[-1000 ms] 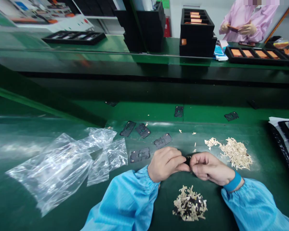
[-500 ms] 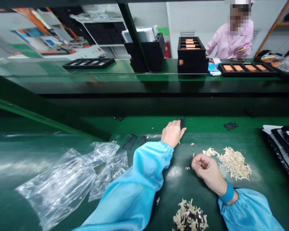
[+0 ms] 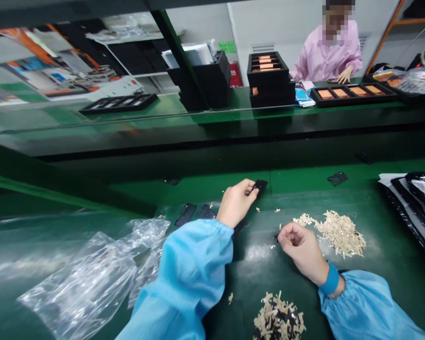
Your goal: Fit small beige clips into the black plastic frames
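Observation:
My left hand (image 3: 236,202) grips a flat black rectangular part (image 3: 259,189) between thumb and fingers, over the green work surface near its back strip. My right hand (image 3: 300,245) rests lower to the right, thumb and fingertips pinched together. Something small and dark shows at its fingertips, too small to name. Beside that hand lies a pile of small cream-coloured pieces (image 3: 342,233). A second heap (image 3: 279,317), cream pieces mixed with black ones, sits at the front edge of view. Left of my left hand lie more flat black parts (image 3: 186,215).
Crumpled clear plastic bags (image 3: 88,278) cover the left of the bench. Black trays (image 3: 416,198) stand at the right edge. A green post (image 3: 56,179) slants across the left. Beyond the raised ledge, a person in pink (image 3: 327,52) sits behind a tray of orange items (image 3: 352,95).
My left hand has picked up the black part from the back strip and drawn it left and nearer. The right hand stays nearly still. The person opposite has lowered a hand.

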### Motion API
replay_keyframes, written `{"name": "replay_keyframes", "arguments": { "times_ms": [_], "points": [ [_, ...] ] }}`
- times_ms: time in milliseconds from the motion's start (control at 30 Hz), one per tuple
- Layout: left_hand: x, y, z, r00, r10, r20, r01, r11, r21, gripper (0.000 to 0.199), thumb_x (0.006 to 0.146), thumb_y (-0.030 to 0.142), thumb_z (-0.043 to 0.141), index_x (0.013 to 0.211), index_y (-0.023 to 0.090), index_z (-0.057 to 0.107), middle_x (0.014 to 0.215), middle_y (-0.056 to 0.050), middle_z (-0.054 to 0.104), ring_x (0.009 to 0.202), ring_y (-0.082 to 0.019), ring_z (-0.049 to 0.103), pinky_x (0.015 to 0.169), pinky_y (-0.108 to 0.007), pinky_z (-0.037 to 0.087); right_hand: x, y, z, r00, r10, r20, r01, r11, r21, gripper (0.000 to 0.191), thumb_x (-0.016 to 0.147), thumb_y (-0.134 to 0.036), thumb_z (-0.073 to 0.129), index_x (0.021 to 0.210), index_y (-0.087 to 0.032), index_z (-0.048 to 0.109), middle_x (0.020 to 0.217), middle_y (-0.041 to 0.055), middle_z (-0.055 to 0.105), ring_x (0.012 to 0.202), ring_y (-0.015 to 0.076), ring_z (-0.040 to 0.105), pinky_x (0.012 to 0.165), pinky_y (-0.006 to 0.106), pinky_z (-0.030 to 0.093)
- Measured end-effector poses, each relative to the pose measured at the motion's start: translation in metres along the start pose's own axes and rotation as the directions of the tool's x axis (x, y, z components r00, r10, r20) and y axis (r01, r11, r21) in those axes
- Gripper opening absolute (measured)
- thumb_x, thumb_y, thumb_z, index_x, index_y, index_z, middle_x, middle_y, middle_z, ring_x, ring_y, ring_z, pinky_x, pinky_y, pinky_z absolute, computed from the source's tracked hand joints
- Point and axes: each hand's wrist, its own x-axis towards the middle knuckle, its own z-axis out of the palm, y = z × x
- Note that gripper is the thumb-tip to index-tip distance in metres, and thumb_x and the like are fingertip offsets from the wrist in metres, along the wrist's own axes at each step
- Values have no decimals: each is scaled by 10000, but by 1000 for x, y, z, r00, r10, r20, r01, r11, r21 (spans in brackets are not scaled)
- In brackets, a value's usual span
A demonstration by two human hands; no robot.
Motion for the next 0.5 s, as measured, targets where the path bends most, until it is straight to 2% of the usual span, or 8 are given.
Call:
{"name": "replay_keyframes", "arguments": {
  "times_ms": [67, 167, 267, 500],
  "points": [
    [-27, -2, 5, 998, -24, 51, 41, 934, -355, 156, 895, 343, 626, 913, 190, 645, 792, -16, 724, 735, -161, 704, 684, -245, 550, 0, 1, 0, 1000, -3, -6, 3, 1000, -5, 245, 735, -385, 757, 701, -198, 603, 577, -30, 521, 520, 107, 402, 477, 230, 307],
    [-65, -2, 21, 976, -109, 187, 203, 767, -609, 251, 847, 411, 678, 854, 172, 603, 687, 23, 639, 566, -113, 609, 530, -216, 534, -2, 2, -1, 1000, -7, -11, 7, 999, -33, 204, 746, -343, 735, 709, -199, 596, 584, -33, 516, 521, 106, 396, 482, 231, 308],
    [-87, 0, 35, 954, -176, 242, 297, 658, -692, 340, 835, 494, 687, 820, 181, 555, 623, 59, 561, 485, -93, 560, 449, -200, 507, -4, 4, -2, 1000, -19, -18, 17, 996, -90, 169, 762, -317, 708, 717, -205, 589, 605, -23, 535, 542, 120, 423, 493, 241, 327],
    [-94, 3, 41, 943, -218, 252, 333, 615, -715, 404, 805, 488, 711, 735, 212, 425, 503, 88, 524, 385, -93, 558, 355, -152, 398, -12, 8, -4, 999, -34, 18, 38, 957, -288, 96, 804, -250, 658, 751, -211, 588, 655, -14, 558, 569, 132, 456, 534, 263, 367]
  ]
}}
